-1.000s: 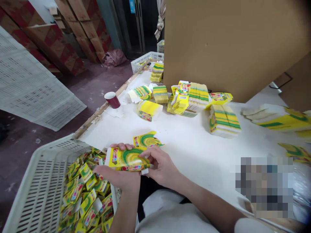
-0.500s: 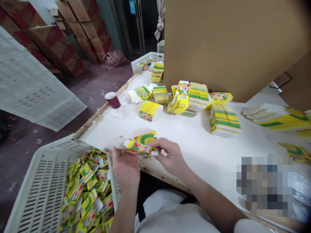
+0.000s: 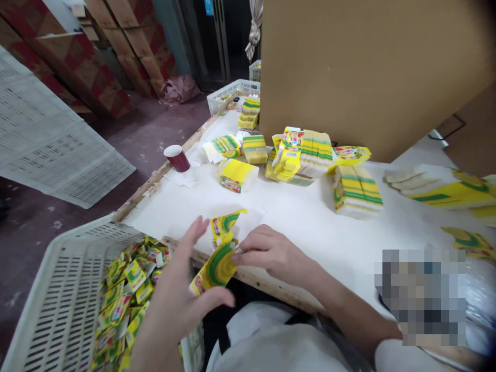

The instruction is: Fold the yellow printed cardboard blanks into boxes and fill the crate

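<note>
My right hand [image 3: 267,253], fingers pinched, grips the upper end of a small yellow and green carton [image 3: 219,266] at the table's front edge. My left hand [image 3: 174,289] is open beside the carton's lower left end, thumb and fingers spread. Whether its palm touches the carton I cannot tell. Just behind, another yellow carton piece [image 3: 225,225] with a white inner face lies on the white table [image 3: 294,217]. Below on the left, a white plastic basket [image 3: 65,289] holds a heap of small yellow cartons [image 3: 135,276], partly covered by my left arm.
Stacks of flat yellow cartons [image 3: 358,191] stand along the back of the table, before a large brown board [image 3: 368,72]. A maroon cup [image 3: 178,159] stands near the wooden left edge. A white perforated crate panel [image 3: 58,134] rises at left, with cardboard boxes [image 3: 77,67] behind.
My left hand has opened away from the carton and come nearer the camera. The carton in my right hand has turned from lying level to slanting down left.
</note>
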Demonstrator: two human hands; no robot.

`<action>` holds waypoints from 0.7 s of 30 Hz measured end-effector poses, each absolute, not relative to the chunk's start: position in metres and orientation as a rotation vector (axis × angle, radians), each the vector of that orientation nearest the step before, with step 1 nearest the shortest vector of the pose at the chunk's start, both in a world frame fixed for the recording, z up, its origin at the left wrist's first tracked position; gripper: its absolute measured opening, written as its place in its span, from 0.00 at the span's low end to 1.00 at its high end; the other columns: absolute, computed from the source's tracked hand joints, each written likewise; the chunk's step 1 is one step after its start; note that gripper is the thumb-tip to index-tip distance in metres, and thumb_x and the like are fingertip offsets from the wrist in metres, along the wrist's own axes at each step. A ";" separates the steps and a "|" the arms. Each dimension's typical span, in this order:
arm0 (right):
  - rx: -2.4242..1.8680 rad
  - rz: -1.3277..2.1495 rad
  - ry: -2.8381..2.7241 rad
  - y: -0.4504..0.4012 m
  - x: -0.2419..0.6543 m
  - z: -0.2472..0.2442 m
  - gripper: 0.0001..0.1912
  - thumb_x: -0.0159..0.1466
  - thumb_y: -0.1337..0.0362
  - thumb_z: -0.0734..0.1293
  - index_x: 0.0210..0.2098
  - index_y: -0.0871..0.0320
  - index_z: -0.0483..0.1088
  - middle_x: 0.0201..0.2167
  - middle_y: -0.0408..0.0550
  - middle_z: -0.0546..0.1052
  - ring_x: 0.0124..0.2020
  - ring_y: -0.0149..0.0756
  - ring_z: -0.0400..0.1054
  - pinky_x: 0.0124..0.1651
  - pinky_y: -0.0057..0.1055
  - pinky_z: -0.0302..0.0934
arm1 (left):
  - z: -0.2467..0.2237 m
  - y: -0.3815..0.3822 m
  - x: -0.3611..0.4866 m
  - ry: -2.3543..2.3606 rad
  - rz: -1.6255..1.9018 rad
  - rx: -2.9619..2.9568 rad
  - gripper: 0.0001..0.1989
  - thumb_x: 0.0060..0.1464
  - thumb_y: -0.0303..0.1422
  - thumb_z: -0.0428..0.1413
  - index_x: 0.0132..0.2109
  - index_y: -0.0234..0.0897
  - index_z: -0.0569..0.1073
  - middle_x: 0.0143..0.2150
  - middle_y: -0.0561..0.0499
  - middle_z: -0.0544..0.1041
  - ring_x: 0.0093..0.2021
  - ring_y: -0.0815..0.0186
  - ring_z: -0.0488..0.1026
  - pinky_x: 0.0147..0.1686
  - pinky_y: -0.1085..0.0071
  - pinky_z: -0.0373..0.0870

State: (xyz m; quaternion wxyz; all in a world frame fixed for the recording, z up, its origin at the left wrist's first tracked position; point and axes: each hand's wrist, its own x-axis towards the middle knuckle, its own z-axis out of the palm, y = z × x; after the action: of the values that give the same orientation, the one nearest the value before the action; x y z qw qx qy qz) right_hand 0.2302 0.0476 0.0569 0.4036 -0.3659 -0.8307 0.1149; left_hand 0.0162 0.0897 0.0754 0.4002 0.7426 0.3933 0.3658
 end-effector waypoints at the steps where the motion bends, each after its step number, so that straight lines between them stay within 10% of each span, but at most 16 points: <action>1: -0.921 0.305 -2.105 0.046 0.228 0.056 0.12 0.65 0.68 0.58 0.41 0.52 0.72 0.36 0.48 0.76 0.39 0.36 0.68 0.42 0.35 0.62 | 0.073 0.088 0.020 1.039 0.774 1.958 0.49 0.29 0.40 0.68 0.61 0.41 0.58 0.56 0.40 0.69 0.56 0.47 0.64 0.54 0.51 0.60; 6: -1.145 0.259 -1.668 0.030 0.206 0.035 0.15 0.62 0.71 0.60 0.44 0.47 0.70 0.37 0.47 0.72 0.37 0.34 0.68 0.37 0.32 0.64 | 0.048 0.081 0.048 1.125 0.714 1.893 0.34 0.44 0.35 0.60 0.58 0.39 0.58 0.49 0.43 0.72 0.48 0.56 0.71 0.45 0.62 0.69; 21: -0.950 1.548 -0.513 0.051 0.211 0.036 0.14 0.49 0.62 0.71 0.28 0.56 0.61 0.19 0.35 0.65 0.18 0.23 0.57 0.18 0.19 0.54 | 0.027 0.076 0.054 0.969 1.088 2.274 0.41 0.41 0.28 0.61 0.61 0.39 0.51 0.54 0.41 0.65 0.53 0.56 0.66 0.49 0.62 0.67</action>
State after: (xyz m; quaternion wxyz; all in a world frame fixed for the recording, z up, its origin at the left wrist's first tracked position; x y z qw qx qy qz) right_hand 0.2108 0.0514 0.0356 0.5866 -0.4077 -0.2202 0.6642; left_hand 0.0543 0.0758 0.0274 0.2188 0.8216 0.3500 0.3932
